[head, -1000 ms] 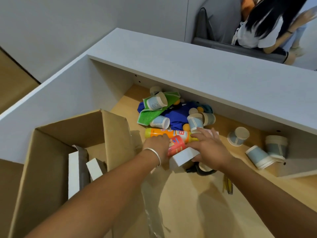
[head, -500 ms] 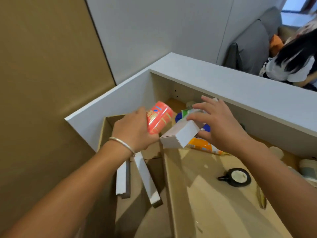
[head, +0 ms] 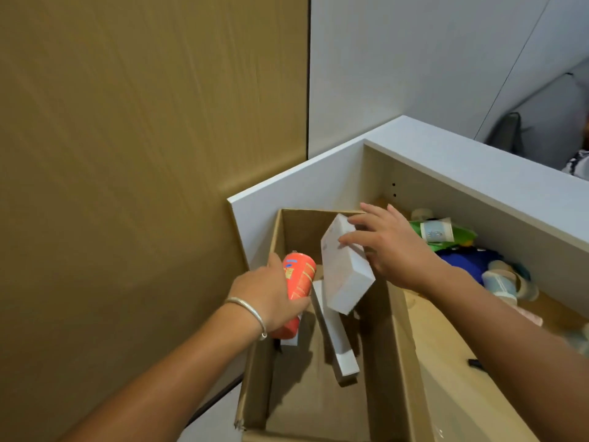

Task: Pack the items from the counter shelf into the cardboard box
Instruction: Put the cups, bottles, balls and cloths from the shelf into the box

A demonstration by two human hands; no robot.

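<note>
Against the left side wall of the counter shelf (head: 497,183) stands the open cardboard box (head: 395,355), the largest thing in reach, its far rim tucked into the shelf corner. On its floor lies a long white box (head: 334,336), one end propped up toward the far wall, and another white piece (head: 291,339) shows just under the left wrist, mostly hidden.

Over the box opening the right hand (head: 387,247) holds a white rectangular carton (head: 345,269) tilted on end, thumb and fingers pinching its upper part while the lower corner hangs above the long white box. Beside it, the left hand (head: 271,298) has its fingers wrapped round an orange-red bottle (head: 298,282), held slanted with its top end pointing away, also above the box interior. A silver bangle (head: 248,309) sits on the left wrist.

Further right on the wooden shelf floor a heap remains: a blue cloth (head: 463,263), a green cloth (head: 462,232) and several paper cups (head: 436,231) lying on their sides, some blurred near the frame edge.
</note>
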